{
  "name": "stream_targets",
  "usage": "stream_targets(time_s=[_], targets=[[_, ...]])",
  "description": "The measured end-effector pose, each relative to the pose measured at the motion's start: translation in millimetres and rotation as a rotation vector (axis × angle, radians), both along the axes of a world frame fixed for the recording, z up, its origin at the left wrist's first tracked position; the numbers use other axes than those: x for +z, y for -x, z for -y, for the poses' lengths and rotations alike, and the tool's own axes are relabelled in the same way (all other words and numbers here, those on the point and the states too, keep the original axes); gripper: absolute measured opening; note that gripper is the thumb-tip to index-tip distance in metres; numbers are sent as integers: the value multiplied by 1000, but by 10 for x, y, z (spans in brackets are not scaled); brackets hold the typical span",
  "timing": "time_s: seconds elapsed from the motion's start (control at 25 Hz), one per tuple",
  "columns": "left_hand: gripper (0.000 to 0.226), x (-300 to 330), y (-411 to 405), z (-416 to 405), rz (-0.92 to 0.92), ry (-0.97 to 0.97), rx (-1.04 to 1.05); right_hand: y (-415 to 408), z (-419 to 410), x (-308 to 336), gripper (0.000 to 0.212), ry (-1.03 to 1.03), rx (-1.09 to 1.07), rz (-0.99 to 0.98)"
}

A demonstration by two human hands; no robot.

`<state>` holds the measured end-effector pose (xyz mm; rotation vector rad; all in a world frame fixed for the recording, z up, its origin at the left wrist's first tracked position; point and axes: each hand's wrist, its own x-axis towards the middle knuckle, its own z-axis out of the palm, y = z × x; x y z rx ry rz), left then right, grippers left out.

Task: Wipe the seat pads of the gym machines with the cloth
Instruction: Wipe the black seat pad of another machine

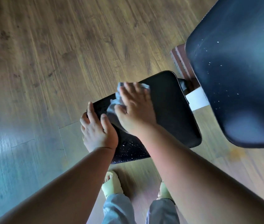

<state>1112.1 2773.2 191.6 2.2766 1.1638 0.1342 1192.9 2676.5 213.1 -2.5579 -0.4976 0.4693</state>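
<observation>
pressed flat under the right hand (136, 109), fingers spread, the grey cloth (114, 105) lies on the black seat pad (168, 113). left hand (95, 126) curls over the pad's near-left edge, steadying it. white specks remain on the pad's near corner, so wiping seems partway; the larger back pad (238, 70), also speckled, looks untouched, though blurred.

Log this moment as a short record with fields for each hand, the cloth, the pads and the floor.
left hand: left hand grips the near-left edge of the low black padded seat pad
right hand: right hand presses flat on the crumpled grey cloth
cloth: lies on the seat pad
seat pad: white specks near its front edge
other pad: large dark back pad, speckled, unwiped
floor: wood-look plank floor
</observation>
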Motion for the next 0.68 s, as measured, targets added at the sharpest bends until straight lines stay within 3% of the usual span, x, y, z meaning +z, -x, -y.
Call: stream_targets(time_s=[0.08, 0.16, 0.24, 0.32, 0.4, 0.52, 0.68], targets=[[67, 0, 45, -78, 116, 146, 10, -41, 114, 118, 54, -333, 31, -267], [68, 62, 80, -154, 173, 267, 25, -58, 458, 238, 47, -613, -94, -351], [66, 240, 86, -96, 183, 112, -54, -96, 853, 229, 40, -481, -192, -114], [60, 382, -7, 64, 191, -128, -371, -177, 1078, 112, 38, -92, -155, 176], [57, 387, -219, 220, 45, -293, -723, -209, 1091, -10, 48, 148, -128, 192], [64, 211, -510, 381, -208, -389, -837, -121, 1043, -201, 56, 172, -167, 190], [62, 65, -659, 581, -149, -418, -839, -120, 1105, -278, 51, -18, -246, 234]])
